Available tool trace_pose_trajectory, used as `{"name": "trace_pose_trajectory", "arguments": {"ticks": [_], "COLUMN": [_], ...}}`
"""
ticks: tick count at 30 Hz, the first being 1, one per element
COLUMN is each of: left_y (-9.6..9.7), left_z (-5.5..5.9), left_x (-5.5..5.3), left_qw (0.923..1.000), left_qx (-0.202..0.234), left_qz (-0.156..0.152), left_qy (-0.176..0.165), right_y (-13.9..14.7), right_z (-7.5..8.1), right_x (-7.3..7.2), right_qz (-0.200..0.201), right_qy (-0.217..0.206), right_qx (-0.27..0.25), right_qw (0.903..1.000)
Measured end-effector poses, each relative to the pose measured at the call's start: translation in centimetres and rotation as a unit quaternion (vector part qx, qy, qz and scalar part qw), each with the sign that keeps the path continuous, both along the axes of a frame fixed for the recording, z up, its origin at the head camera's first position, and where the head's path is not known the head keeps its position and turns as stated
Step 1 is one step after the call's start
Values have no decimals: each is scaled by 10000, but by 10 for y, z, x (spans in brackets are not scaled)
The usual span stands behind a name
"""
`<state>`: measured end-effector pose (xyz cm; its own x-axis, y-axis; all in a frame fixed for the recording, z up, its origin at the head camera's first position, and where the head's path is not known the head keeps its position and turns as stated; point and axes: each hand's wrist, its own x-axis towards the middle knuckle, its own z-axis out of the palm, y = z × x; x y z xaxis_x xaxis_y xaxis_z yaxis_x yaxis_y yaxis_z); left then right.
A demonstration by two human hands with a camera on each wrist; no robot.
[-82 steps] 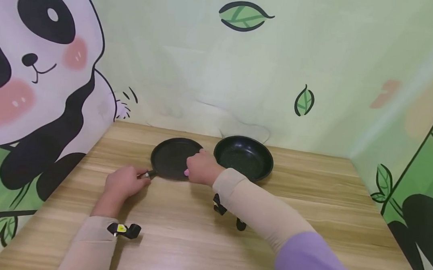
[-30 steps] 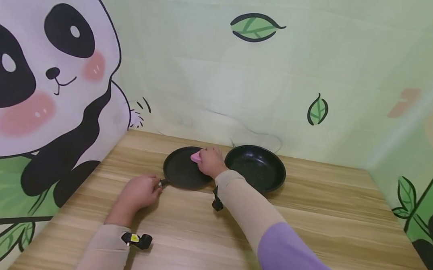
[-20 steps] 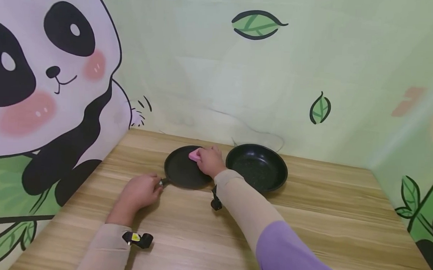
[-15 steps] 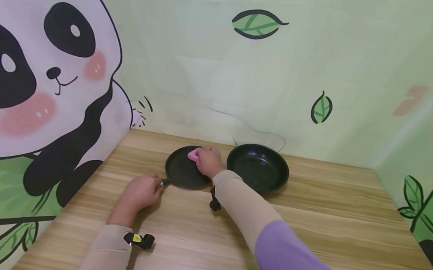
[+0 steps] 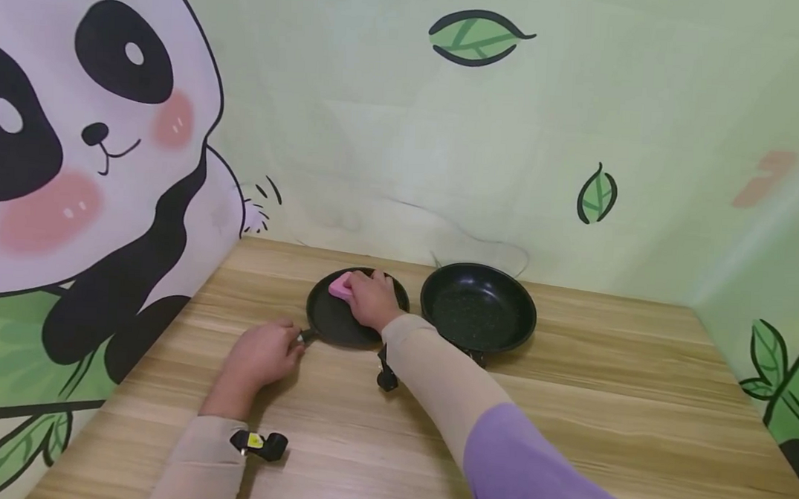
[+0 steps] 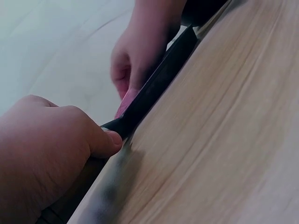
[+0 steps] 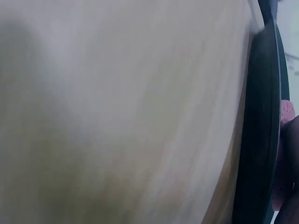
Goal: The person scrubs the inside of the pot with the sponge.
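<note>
Gripped in left hand (image 5: 264,355): handle (image 5: 308,336) of flat black pan (image 5: 339,327), angled toward front left corner of desk (image 5: 607,407). Pinched in right hand (image 5: 374,300): pink sponge (image 5: 340,286), held within rim of flat black pan. Location of both: near back edge of desk, closer to back left corner. Just beside flat black pan, toward right edge: deeper frying pan (image 5: 479,310).

Spreads as a tabletop (image 5: 606,415), streaked in light-brown wood grain. Carries a shallow black pan (image 5: 334,322) at eleven o'clock, with its handle (image 5: 308,335) toward eight — and, just beside, at one, a deeper black pan (image 5: 479,309), with a second handle (image 5: 478,357) apparently toward six, mostly hidden.
</note>
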<state>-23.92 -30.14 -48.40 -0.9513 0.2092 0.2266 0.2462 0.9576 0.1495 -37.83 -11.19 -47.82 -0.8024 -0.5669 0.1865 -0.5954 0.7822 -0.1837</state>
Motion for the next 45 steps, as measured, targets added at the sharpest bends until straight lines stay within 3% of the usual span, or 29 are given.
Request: {"name": "trace_pose_trajectory", "arguments": {"ticks": [7,14,31,38,45], "left_y": [5,5,3,3,2], "left_z": [4,2,4,6,5], "left_x": [-2,-2,-1,-1,-1], "left_qw": [10000,10000,9968,9960,9985], "left_qx": [-17,18,506,489,295], "left_qz": [-12,13,361,477,171], "left_qy": [-51,-11,-494,-569,-431], "right_y": [-3,-6,18,28,22], "right_z": [3,5,26,28,11], "right_x": [0,0,11,14,19], "right_qz": [285,910,2203,2484,2319], "right_qy": [-150,-449,-901,-626,254], "right_qx": [-32,178,811,895,815], "right_qw": [9995,9947,9679,9625,9690]}}
